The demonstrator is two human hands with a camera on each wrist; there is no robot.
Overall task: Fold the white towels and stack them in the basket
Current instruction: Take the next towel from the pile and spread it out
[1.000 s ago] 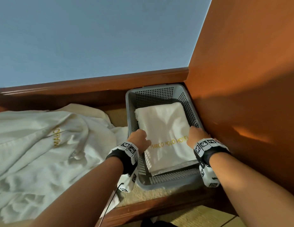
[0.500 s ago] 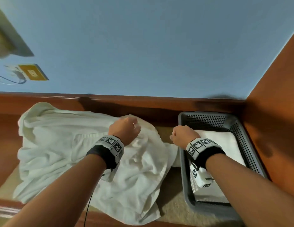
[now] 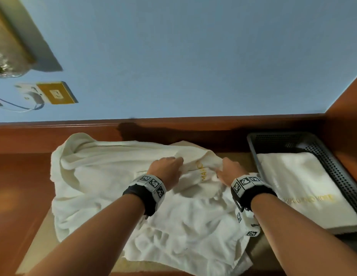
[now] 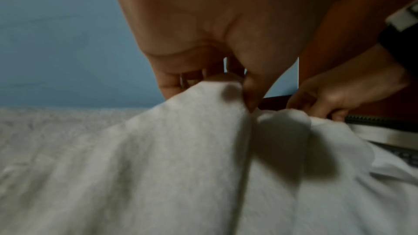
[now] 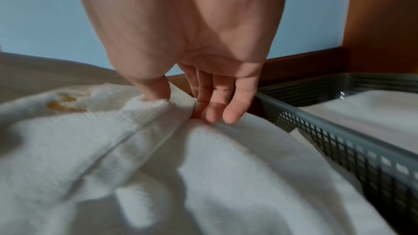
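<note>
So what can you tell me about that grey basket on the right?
The basket is a grey rectangular tub, plastic by its look, with walls pierced by small holes. It sits upright in the corner of the wooden ledge, against the orange side wall. Inside lies one folded white towel with gold lettering. The loose towel lies up against its left wall. Neither hand touches it.

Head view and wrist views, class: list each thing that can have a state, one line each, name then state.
Loose towel: unfolded, crumpled on the surface.
Folded towel: folded, lying in the basket.
Basket: holds one towel.
Left hand: pinches the loose towel.
Right hand: pinches the loose towel.
</note>
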